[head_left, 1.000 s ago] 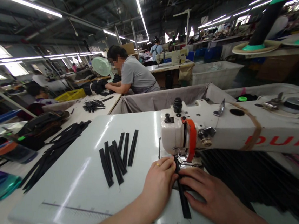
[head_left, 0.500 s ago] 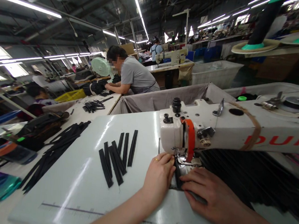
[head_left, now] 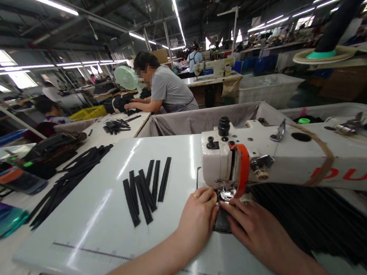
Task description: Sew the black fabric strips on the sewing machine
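Observation:
A white sewing machine (head_left: 285,160) stands on the white table (head_left: 97,228), its presser foot (head_left: 226,195) just ahead of my hands. A short dark end of a black strip (head_left: 221,222) shows between my hands; the rest of it is hidden under the foot and my fingers. My left hand (head_left: 197,219), a ring on one finger, is curled with its fingertips pinched on the strip's left edge at the foot. My right hand (head_left: 254,231) lies flat with fingers stretched out, pressing on the strip from the right.
Several loose black strips (head_left: 146,191) lie left of my hands, and a longer heap (head_left: 69,178) lies further left. A mass of black straps (head_left: 312,214) sits behind the machine arm. A grey-lined bin (head_left: 201,121) is beyond the table, and a person in grey (head_left: 170,91) works at a far bench.
The black strip has travelled away from me under the foot; its long tail is gone from view. Both hands have slid forward, closer to the foot.

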The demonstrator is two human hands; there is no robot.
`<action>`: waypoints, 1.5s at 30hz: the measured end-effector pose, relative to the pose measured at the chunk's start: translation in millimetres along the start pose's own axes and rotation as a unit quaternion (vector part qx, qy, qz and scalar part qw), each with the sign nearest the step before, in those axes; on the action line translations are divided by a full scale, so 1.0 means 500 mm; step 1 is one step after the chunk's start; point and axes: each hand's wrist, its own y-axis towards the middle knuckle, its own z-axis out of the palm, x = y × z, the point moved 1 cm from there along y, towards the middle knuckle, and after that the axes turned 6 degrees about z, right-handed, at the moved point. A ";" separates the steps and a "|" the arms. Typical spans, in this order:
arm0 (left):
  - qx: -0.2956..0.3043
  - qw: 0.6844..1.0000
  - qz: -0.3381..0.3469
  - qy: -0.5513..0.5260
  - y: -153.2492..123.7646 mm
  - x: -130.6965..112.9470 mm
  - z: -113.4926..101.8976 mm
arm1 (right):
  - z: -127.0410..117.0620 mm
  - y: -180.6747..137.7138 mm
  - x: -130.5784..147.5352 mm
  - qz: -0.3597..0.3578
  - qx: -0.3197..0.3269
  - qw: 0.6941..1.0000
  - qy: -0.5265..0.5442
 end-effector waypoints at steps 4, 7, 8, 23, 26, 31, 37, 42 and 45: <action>-0.008 1.000 0.004 0.003 -0.004 0.000 0.003 | 0.006 0.000 -0.001 -0.002 0.015 0.999 -0.034; -0.005 1.000 0.005 0.017 -0.006 -0.001 0.006 | 0.008 -0.001 -0.001 -0.003 0.026 0.999 -0.043; -0.003 1.000 0.005 0.024 -0.007 -0.002 0.007 | 0.008 -0.001 -0.001 -0.002 0.027 0.999 -0.042; 0.008 0.997 0.011 0.072 -0.005 -0.005 0.013 | 0.000 -0.001 0.002 -0.003 0.007 1.000 -0.024; 0.008 0.997 0.021 0.077 -0.004 -0.006 0.011 | 0.003 -0.002 0.001 -0.006 0.009 1.000 -0.026; 0.019 0.994 0.024 0.101 0.000 -0.003 0.008 | 0.002 -0.001 0.002 -0.007 0.005 1.000 -0.029; 0.020 0.994 0.033 0.105 0.010 -0.001 0.007 | -0.001 0.001 0.007 -0.004 0.013 1.000 -0.026; 0.008 0.994 0.039 0.099 -0.004 -0.002 0.017 | -0.028 0.002 0.025 0.001 0.036 0.999 -0.022; 0.005 0.994 0.056 0.090 -0.012 0.005 0.009 | -0.056 -0.023 0.028 0.022 0.006 0.999 -0.042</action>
